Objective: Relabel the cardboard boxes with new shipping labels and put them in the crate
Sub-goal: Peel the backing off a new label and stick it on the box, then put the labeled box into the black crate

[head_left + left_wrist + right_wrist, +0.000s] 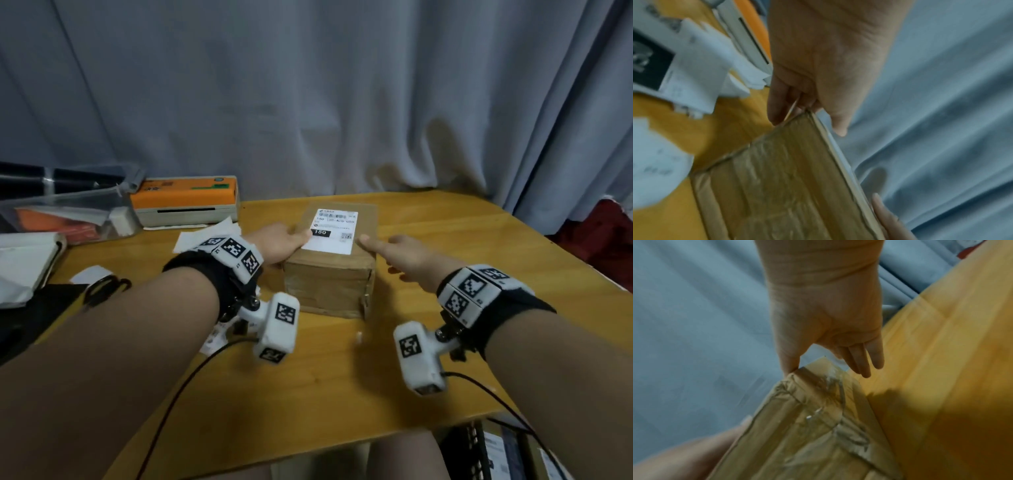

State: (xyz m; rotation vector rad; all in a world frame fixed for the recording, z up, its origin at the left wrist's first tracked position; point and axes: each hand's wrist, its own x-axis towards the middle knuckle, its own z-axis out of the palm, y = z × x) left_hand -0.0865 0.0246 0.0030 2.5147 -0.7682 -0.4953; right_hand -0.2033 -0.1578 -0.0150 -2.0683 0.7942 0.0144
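Observation:
A taped cardboard box (327, 281) stands mid-table with a white shipping label (334, 233) flat on its top. My left hand (294, 243) holds the box's top left edge: the thumb lies on the label's left margin and the fingers go down the side. In the left wrist view, the left hand (807, 116) clasps the box's (781, 186) near corner. My right hand (373, 246) is at the right edge, thumb tip on the top beside the label. In the right wrist view, the right hand's (828, 368) fingers (865, 360) are straight beside the box (813, 426).
An orange and white label printer (186, 202) stands at the back left of the wooden table (445, 246), with loose paper sheets (205, 236), a clear plastic bin (65, 212) and black scissors (102, 287) nearby. A dark crate (479, 448) holding labelled boxes sits below the table's near right corner.

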